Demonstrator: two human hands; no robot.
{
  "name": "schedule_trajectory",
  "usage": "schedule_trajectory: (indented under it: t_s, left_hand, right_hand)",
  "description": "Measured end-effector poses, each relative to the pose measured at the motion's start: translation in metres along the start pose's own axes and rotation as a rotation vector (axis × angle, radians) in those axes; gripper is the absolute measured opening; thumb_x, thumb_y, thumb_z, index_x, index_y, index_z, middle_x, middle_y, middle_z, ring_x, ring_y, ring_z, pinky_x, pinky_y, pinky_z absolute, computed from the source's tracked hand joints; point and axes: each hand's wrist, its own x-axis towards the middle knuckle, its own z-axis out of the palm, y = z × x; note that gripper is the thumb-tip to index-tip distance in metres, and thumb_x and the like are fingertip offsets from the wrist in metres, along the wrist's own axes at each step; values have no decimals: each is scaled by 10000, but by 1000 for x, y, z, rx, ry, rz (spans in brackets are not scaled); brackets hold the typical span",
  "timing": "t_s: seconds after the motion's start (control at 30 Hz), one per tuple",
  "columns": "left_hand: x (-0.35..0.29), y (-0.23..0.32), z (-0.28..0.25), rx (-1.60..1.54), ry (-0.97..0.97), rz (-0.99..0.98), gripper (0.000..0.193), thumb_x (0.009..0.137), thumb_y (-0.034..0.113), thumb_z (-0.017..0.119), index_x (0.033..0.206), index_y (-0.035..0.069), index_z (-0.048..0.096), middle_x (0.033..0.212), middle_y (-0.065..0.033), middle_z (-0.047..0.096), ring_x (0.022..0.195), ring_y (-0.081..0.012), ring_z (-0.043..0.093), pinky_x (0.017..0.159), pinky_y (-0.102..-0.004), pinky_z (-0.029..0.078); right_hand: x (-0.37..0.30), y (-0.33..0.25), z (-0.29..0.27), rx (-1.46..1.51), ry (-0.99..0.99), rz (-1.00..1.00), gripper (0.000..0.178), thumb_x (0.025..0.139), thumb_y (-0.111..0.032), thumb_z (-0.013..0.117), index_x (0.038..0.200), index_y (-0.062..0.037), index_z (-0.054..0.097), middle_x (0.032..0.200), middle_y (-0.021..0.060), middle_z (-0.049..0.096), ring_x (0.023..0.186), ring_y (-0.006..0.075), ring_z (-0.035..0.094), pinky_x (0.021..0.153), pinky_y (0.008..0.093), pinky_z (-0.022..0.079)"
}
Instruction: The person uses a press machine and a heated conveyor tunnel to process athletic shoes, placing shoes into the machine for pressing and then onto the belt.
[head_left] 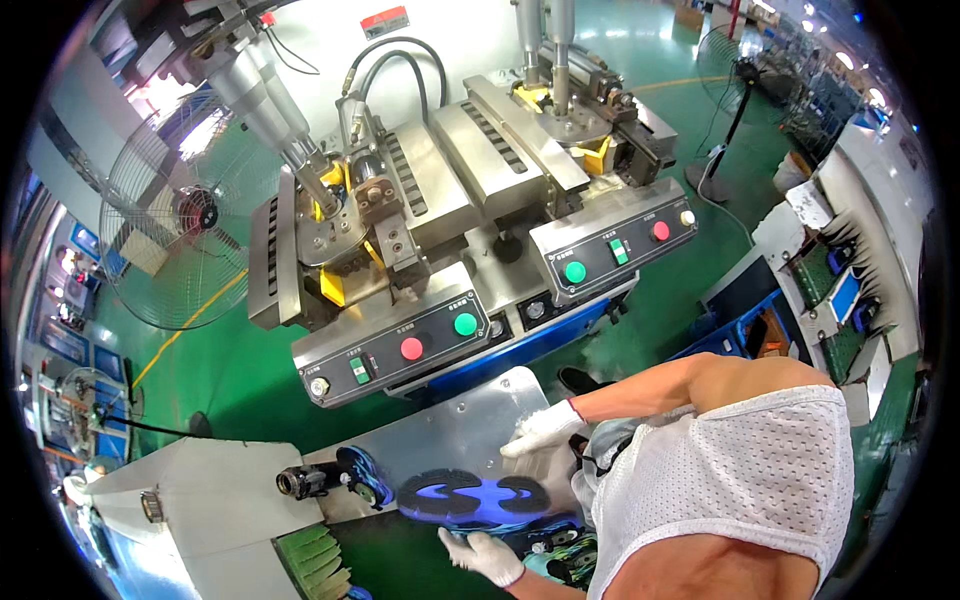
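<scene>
My right hand point(545, 430), in a white glove, is over the metal tabletop point(440, 430) with its fingers stretched out. I see nothing held in it. Below it, my left hand point(484, 557), also gloved in white, is turned up with thumb and fingers apart. Close beside that hand a shoe point(473, 499) lies sole up at the table's edge. Its sole is black with blue-violet areas, and a bit of blue patterned upper shows under it. Several more blue and black shoes point(565, 555) sit by my left wrist, partly hidden by my body.
Ahead stands a two-station press point(460, 190) with a control panel point(400, 345) and second panel point(615, 245) carrying buttons. Left of the shoe are a black cylindrical fixture point(305, 481), another blue shoe point(366, 477) and a white cabinet point(200, 500). A caged fan point(190, 210) stands far left.
</scene>
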Motion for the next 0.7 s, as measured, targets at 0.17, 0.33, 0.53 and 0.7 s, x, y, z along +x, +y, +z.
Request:
schedule_trajectory:
  t_s: [0.17,0.33,0.53,0.7]
  left_hand:
    - [68,177,79,-459,-273,-132,508,1055,217,545,1477,-47,445,1371,-202,630,1242,-305,631,1091,-445,498]
    - [98,213,132,-442,-406,167,840,1040,606,513,1560,-27,329,1510,-234,498,1350,-336,551,1135,-450,460]
    - [148,247,192,-457,-396,235,789,1019,421,659,1553,-46,315,1510,-249,484,1401,-366,504,1182,-495,425]
    - [233,308,244,146,-399,410,398,1018,-10,524,1415,-40,532,1484,-205,537,1346,-320,556,1154,-413,440]
  right_hand:
    - [-29,-32,-8,1162,-399,-173,535,986,-452,713,1389,-116,606,1307,64,690,1153,186,679,1006,406,556]
    - [-61,-71,-77,990,-4,-269,525,952,-381,768,1368,-91,632,1277,68,715,1130,184,690,982,406,565]
    - [-122,-88,-181,1049,-10,-539,561,884,-150,809,1380,-3,590,1253,111,721,1106,205,706,965,382,577]
    - [-149,-100,-239,1022,-99,-691,680,900,-187,780,1487,10,499,1410,214,631,1290,334,629,1110,427,501]
